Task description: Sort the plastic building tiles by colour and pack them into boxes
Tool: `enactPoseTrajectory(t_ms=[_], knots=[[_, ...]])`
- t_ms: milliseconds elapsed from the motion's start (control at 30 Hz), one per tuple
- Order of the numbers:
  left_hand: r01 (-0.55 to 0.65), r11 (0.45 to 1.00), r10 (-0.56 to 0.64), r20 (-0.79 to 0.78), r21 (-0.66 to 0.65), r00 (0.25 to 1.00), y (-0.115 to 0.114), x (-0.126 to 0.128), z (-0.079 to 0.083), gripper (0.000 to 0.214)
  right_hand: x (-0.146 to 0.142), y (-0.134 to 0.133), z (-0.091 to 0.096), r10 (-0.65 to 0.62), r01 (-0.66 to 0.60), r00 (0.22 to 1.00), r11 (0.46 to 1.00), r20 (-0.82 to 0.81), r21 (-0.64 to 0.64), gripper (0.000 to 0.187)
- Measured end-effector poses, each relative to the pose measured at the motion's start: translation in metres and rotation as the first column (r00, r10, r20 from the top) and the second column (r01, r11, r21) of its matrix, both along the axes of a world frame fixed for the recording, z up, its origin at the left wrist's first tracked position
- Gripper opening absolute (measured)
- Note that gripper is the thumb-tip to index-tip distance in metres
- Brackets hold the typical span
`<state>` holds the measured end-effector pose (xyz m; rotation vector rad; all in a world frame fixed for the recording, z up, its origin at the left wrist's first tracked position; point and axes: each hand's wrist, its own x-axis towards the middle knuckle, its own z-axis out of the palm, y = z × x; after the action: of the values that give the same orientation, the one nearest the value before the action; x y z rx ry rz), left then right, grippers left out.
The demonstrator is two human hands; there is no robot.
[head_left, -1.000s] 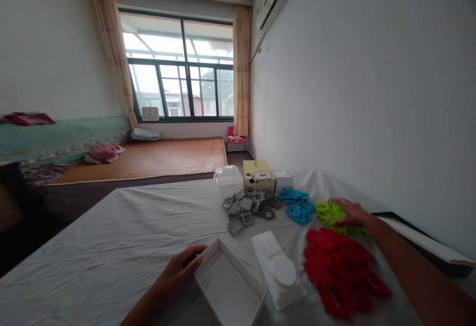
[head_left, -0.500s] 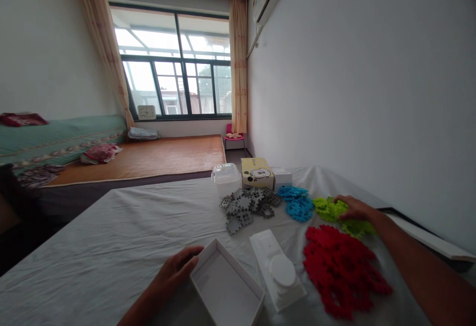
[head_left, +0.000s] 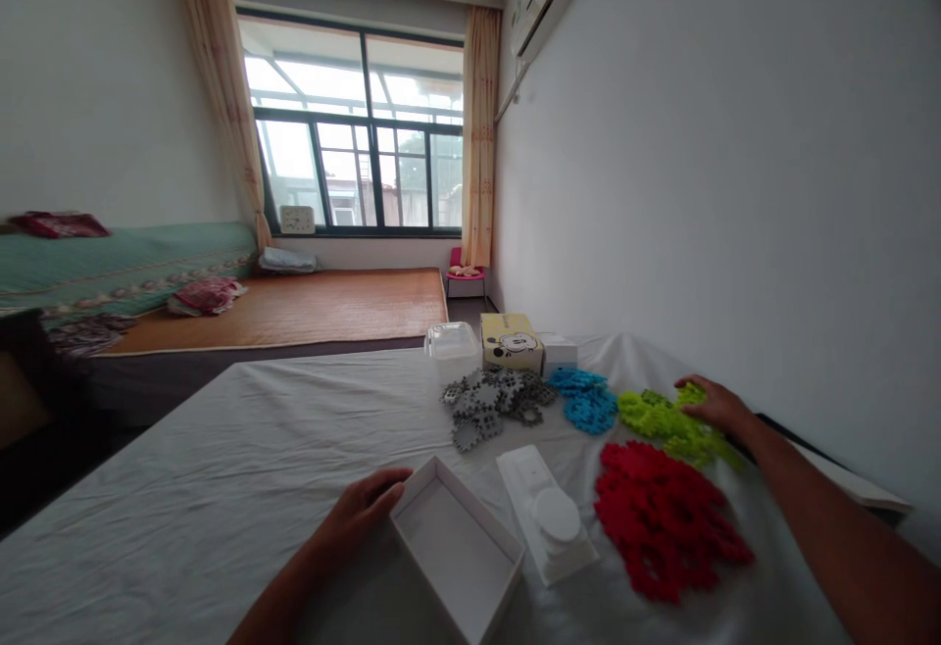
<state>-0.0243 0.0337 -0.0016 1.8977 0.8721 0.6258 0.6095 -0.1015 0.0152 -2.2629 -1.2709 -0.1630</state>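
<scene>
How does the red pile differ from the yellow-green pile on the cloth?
The red pile lies nearer to the camera; the yellow-green pile lies farther back. In the picture, the red pile looks larger than the yellow-green pile. The right hand is at the yellow-green pile; no hand touches the red pile. Both contain jagged-edged pieces.

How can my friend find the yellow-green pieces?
Start at the wide grey tablecloth. On its right side, by the bare right hand, lies a pile of yellow-green toothed pieces. Colour sets it apart from the red toothed pile and blue toothed pile.
</scene>
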Motion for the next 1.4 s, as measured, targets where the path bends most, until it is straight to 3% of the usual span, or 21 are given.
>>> enactPoseTrajectory(t_ms=[100, 167, 233, 333, 433, 533, 600, 667, 733, 833, 900, 1033, 1100, 1267, 1333, 1400], knots=[[0.004, 1.0, -0.005, 0.014, 0.016, 1.0, 0.0, -0.001, -0.001, 0.048, -0.01, -0.001, 0.013, 0.062, -0.062, 0.997, 0.998, -0.052, 0.007, 0.042], [0.006, 1.0, -0.006, 0.022, 0.019, 1.0, -0.001, -0.001, -0.001, 0.048, -0.031, 0.004, 0.028, 0.122, -0.118, 0.99, 0.991, -0.071, 0.057, 0.045], [0.007, 1.0, -0.007, 0.022, 0.023, 1.0, -0.002, -0.001, -0.001, 0.049, -0.068, 0.012, 0.046, 0.212, -0.199, 0.969, 0.974, -0.124, 0.108, 0.048], [0.023, 0.999, -0.024, 0.036, 0.032, 0.999, -0.004, -0.001, -0.002, 0.049, -0.148, 0.024, 0.073, 0.384, -0.345, 0.88, 0.921, -0.28, 0.179, 0.054], [0.05, 0.999, -0.051, 0.066, 0.01, 0.997, -0.004, -0.002, -0.005, 0.05, -0.246, 0.032, 0.086, 0.567, -0.539, 0.689, 0.817, -0.452, 0.203, 0.052], [0.074, 0.997, -0.075, 0.099, 0.014, 0.992, -0.004, -0.003, -0.008, 0.05, -0.336, 0.036, 0.077, 0.728, -0.739, 0.547, 0.652, -0.414, 0.17, 0.045], [0.078, 0.997, -0.081, 0.113, 0.03, 0.99, -0.004, -0.004, -0.009, 0.049, -0.38, 0.038, 0.065, 0.808, -0.834, 0.462, 0.536, -0.366, 0.129, 0.043], [0.078, 0.996, -0.082, 0.119, 0.041, 0.99, -0.005, -0.004, -0.009, 0.048, -0.405, 0.041, 0.053, 0.853, -0.884, 0.405, 0.458, -0.33, 0.1, 0.05], [0.077, 0.996, -0.082, 0.124, 0.049, 0.989, -0.006, -0.004, -0.008, 0.047, -0.414, 0.041, 0.047, 0.862, -0.897, 0.386, 0.434, -0.328, 0.085, 0.055], [0.084, 0.995, -0.09, 0.129, 0.055, 0.988, -0.006, -0.003, -0.007, 0.047, -0.408, 0.037, 0.047, 0.834, -0.893, 0.386, 0.444, -0.394, 0.065, 0.046], [0.093, 0.995, -0.098, 0.127, 0.045, 0.987, -0.004, -0.002, -0.007, 0.047, -0.399, 0.033, 0.047, 0.813, -0.881, 0.4, 0.469, -0.422, 0.068, 0.036], [0.1, 0.995, -0.102, 0.134, 0.016, 0.986, -0.001, -0.002, -0.012, 0.048, -0.382, 0.026, 0.036, 0.793, -0.815, 0.519, 0.572, -0.318, 0.095, 0.03], [0.08, 0.997, -0.081, 0.128, 0.011, 0.988, 0.0, -0.002, -0.014, 0.049, -0.38, 0.023, 0.027, 0.804, -0.815, 0.55, 0.576, -0.226, 0.063, 0.033], [0.048, 0.999, -0.05, 0.082, 0.02, 0.995, -0.001, -0.001, -0.01, 0.049, -0.4, 0.002, 0.016, 0.877, -0.885, 0.463, 0.448, -0.132, -0.128, 0.041], [0.053, 0.998, -0.055, 0.066, 0.021, 0.996, -0.001, -0.001, -0.008, 0.048, -0.407, -0.006, 0.022, 0.911, -0.918, 0.387, 0.368, -0.139, -0.147, 0.043], [0.038, 0.999, -0.039, 0.057, 0.021, 0.998, 0.0, -0.001, -0.008, 0.047, -0.401, -0.006, 0.031, 0.927, -0.932, 0.357, 0.346, -0.118, -0.106, 0.041]])
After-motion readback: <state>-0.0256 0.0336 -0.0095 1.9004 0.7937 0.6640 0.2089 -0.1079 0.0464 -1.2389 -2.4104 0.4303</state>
